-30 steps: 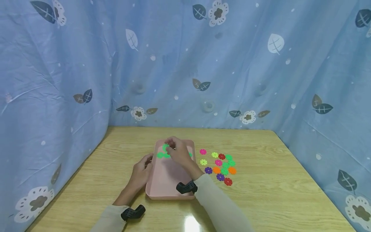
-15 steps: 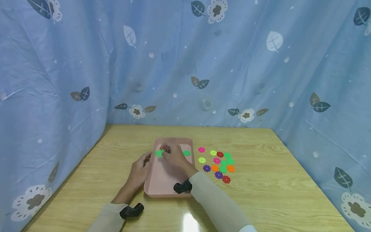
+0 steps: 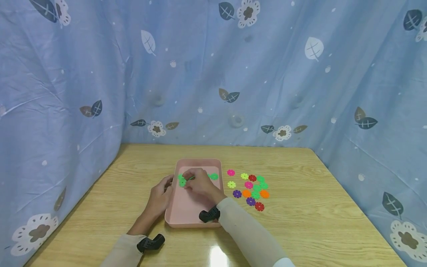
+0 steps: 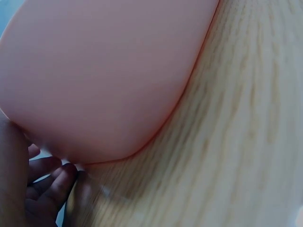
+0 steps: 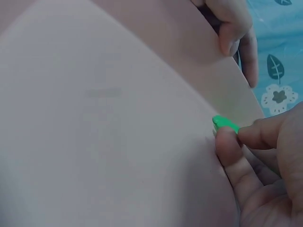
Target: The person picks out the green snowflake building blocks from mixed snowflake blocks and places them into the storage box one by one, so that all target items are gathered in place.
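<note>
In the head view, you have the pink tray a little below the centre of the frame, lying on the wooden table. Your left hand is at the left side of this tray, with the fingertips touching its wall. Your right hand is over the upper part of the tray, thumb and fingers brought together. Just beside these fingertips, at the upper left inside the tray, are green pieces; another green piece lies at the upper right inside. Right of the tray, on the table, is a loose group of pieces in pink, yellow, red, green, orange and purple; some of them touch. The blue curtain, printed with leaves and flowers, fills the upper frame.

In the left wrist view, the pink wall of the tray takes the upper left and middle. Your left fingers are bent at the lower left, by the bottom edge of the wall; you cannot tell from this whether they grip it.

In the right wrist view, your right thumb and finger are clamped on the held piece, which is green, right of centre, near the tray wall. At the upper right, your left fingers are at the rim.
</note>
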`<state>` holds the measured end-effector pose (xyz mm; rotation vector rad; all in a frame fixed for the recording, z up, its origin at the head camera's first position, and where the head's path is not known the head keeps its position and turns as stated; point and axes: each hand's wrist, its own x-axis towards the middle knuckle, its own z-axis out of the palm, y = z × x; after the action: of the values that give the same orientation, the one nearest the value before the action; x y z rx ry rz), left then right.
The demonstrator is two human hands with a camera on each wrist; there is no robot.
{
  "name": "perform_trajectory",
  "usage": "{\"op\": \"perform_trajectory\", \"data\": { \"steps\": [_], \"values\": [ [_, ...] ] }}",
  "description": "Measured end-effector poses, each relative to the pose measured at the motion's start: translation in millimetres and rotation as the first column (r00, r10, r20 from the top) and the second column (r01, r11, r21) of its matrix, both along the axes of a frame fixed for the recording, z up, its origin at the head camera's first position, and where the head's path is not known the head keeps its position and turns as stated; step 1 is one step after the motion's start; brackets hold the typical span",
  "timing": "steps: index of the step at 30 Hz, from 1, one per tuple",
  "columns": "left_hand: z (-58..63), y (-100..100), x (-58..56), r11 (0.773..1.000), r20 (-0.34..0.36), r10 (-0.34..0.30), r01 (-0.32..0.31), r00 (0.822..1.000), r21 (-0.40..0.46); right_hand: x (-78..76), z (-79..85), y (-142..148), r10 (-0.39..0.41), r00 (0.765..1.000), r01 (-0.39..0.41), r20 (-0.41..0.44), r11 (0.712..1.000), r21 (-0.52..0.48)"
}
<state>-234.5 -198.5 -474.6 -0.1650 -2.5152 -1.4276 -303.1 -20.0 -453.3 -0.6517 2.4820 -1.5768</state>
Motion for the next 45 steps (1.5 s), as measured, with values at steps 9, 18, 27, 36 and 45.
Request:
{"op": "perform_trajectory", "data": {
  "steps": [9,18,27,36,45],
  "values": [
    [2.4,1,1.3,1.0,0.013,-0.011,0.011,1.0,0.016,2.9,2.4,1,0.029,0.998,-0.026,0.051,0.998,-0.063],
    [2.1,0,-0.7,1.0,-0.013,-0.007,0.007,1.0,0.008,-0.2,-0.3,-1,0.058,0.997,-0.054,0.045,0.995,-0.079],
    [0.3,0,0.3,0.999,0.02,-0.012,0.011,1.0,0.031,1.2,2.2,-3,0.063,0.998,-0.063,-0.008,0.995,-0.083],
    [-0.2,-1,3.5,0.999,0.011,-0.011,0.01,1.0,0.039,10.2,17.0,-2,0.01,1.0,-0.012,-0.007,0.977,-0.215],
    [0.2,0,1.2,0.999,0.008,-0.006,0.006,1.0,0.04,3.3,21.4,34,-0.068,0.99,0.033,-0.126,0.966,-0.257]
  ]
}}
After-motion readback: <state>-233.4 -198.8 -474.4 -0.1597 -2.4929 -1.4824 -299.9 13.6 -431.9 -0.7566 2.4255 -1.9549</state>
